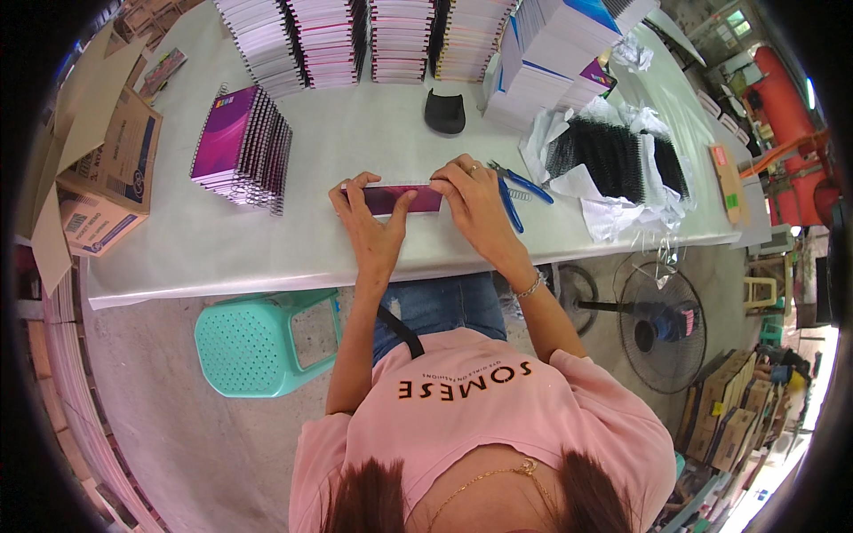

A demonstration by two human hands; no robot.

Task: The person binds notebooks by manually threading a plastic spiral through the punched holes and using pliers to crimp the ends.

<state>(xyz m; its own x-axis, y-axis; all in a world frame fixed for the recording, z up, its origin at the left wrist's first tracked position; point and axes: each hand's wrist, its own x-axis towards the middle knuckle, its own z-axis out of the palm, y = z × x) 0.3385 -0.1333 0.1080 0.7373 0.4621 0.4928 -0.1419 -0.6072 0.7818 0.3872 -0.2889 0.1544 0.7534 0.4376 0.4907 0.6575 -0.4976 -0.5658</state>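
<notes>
A purple notebook (380, 201) stands tilted on the table in front of me, so only a narrow strip of its cover shows. My left hand (369, 226) grips its left part, the thumb across the cover and the fingers at the far edge. With bent fingers, my right hand (471, 204) pinches the top right corner, where a thin binding wire seems to run; the fingertips hide the detail. Just right of that hand lie blue-handled pliers (530, 187), apart from it. A stack of purple spiral notebooks (233, 133) stands to the left.
Tall rows of bound books (330, 44) line the far side, beside stacked white-paged blocks (533, 84). A black curved holder (444, 113) sits ahead. Black binding coils (604, 160) rest in crumpled paper at right. A cardboard box (111, 169), green stool (240, 345) and fan (662, 329) surround the table.
</notes>
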